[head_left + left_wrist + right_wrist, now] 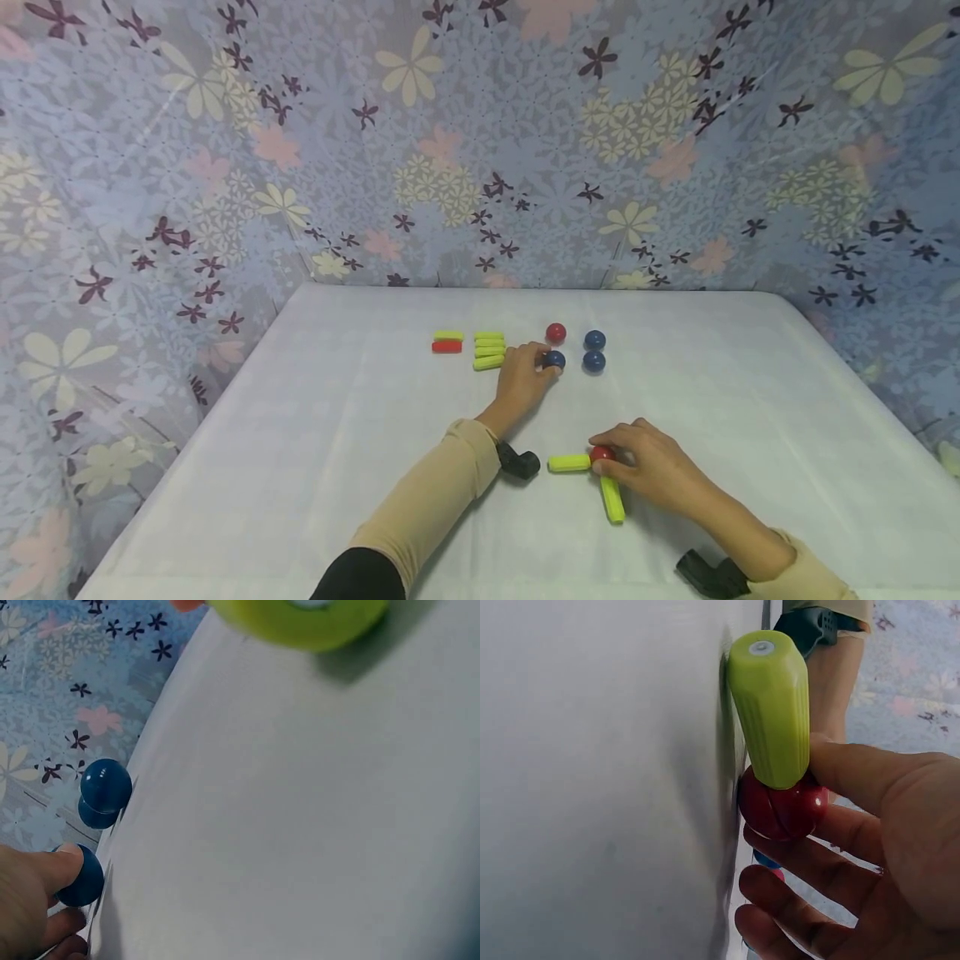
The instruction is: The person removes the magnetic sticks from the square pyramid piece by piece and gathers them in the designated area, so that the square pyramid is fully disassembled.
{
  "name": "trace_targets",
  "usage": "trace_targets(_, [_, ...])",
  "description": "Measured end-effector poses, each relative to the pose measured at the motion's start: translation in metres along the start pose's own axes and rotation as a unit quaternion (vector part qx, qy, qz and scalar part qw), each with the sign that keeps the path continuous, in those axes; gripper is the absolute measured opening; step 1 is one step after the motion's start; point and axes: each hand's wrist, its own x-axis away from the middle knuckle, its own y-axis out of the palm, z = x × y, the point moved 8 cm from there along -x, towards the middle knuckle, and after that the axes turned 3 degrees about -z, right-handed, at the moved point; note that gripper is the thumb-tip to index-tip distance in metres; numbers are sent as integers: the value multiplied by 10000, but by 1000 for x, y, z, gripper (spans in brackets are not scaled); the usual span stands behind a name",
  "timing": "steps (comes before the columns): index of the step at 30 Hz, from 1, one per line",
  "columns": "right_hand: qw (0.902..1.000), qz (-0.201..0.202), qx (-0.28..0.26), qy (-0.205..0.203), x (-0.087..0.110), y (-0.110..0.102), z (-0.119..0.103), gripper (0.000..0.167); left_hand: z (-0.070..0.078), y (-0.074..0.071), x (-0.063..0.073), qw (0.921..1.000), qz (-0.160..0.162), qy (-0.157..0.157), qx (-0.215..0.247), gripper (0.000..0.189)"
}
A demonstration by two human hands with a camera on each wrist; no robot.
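Observation:
My left hand (522, 379) pinches a dark blue ball (554, 359) between thumb and fingers, toward the back of the white table. Two more blue balls (594, 351) lie just to its right, and a red ball (556, 333) lies behind it. Nearer the front, my right hand (652, 467) grips another red ball (780, 814) by its sides. Two ribbed yellow-green rods touch this ball: one rod (569, 463) points left, the other rod (612, 500) points to the front. The right wrist view shows a pale round spot on the rod's free end.
Left of my left hand lie several yellow-green rods (490, 344) in a stack of rows. Beside them are a red rod (447, 347) and one more yellow-green rod (448, 336). A flowered cloth (487, 150) hangs behind the white table (360, 467).

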Motion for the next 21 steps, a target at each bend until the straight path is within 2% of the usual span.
trace_targets(4, [9993, -173, -301, 154, 1, 3, 3, 28, -1, -5, 6, 9996, 66, -8, 265, 44])
trace_targets(7, [9976, -266, -555, 315, 1, 6, 7, 28, 0, -9, 16, 9984, 29, 145, 542, 39])
trace_targets(10, [9961, -308, -698, 443, 0, 8, 10, 28, 1, -11, 33, 9964, -287, 270, 757, 30])
trace_targets(14, [9959, -307, -723, 442, 0, 8, 11, 30, 4, -11, 66, 9896, -1010, 429, 935, 26])
trace_targets(15, [9960, -299, -714, 456, 0, 7, 11, 30, 6, -11, 75, 9872, -1155, 548, 957, 27])
trace_targets(17, [9960, -277, -694, 485, 1, 7, 12, 30, 10, -11, 91, 9830, -1439, 721, 885, 29])
trace_targets(21, [9962, -255, -675, 479, 2, 7, 12, 30, 16, -10, 114, 9781, -1705, 1098, 463, 33])
